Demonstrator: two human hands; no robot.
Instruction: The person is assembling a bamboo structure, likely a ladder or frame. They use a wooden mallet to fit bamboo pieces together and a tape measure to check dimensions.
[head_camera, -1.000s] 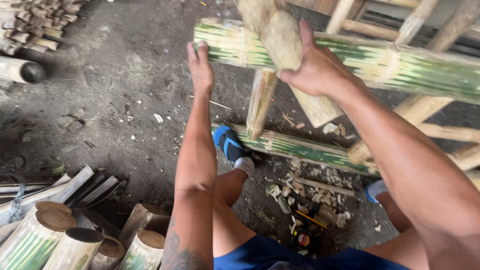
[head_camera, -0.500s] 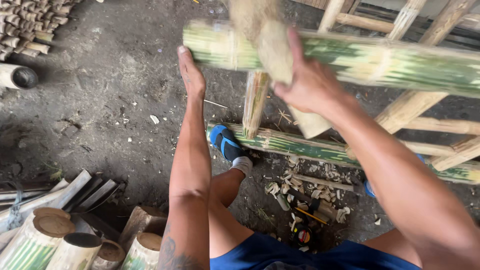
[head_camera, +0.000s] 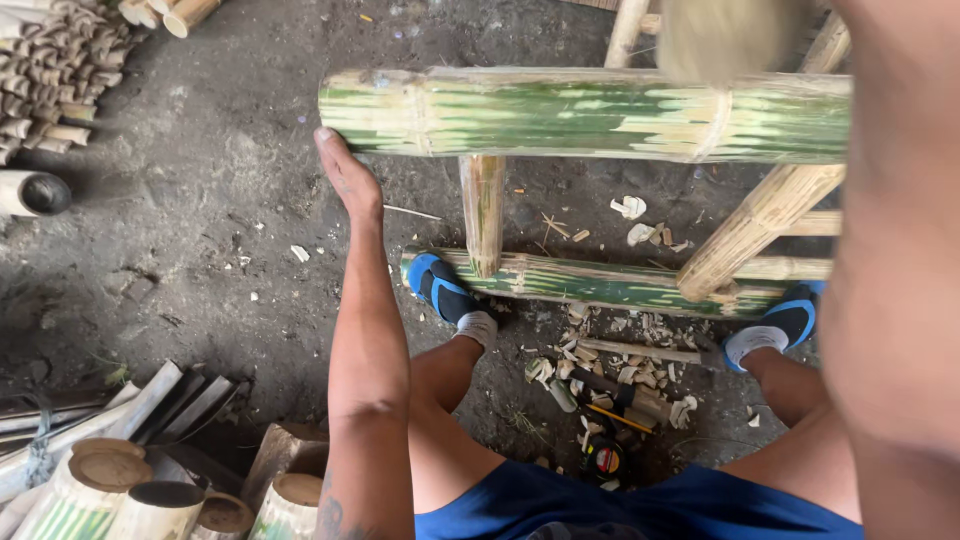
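A: Far left first?
B: Heap of short cut bamboo bits at far left, one hollow bamboo tube lying below it. Near left, cut bamboo sections standing on end beside flat split slats.

A: Left hand?
B: Left hand is flat and open, fingers straight, palm pressed against the left end of the thick green bamboo pole. Touching it, not wrapped round it.

A: Where's that pole?
B: Lying crosswise at the far middle, as the top rail of a bamboo frame. A thinner upright runs from it down to a lower green rail on the ground.

A: Feet?
B: Blue shoe touches the left end of the lower rail. The other blue shoe is by its right end. Wood chips and a few small tools lie on the dirt floor between the legs.

A: Right hand?
B: Only a blurred right forearm fills the right edge. The hand itself isn't visible, so its grip can't be told. A blurred pale object sits above the pole at the far right, too smeared to name.
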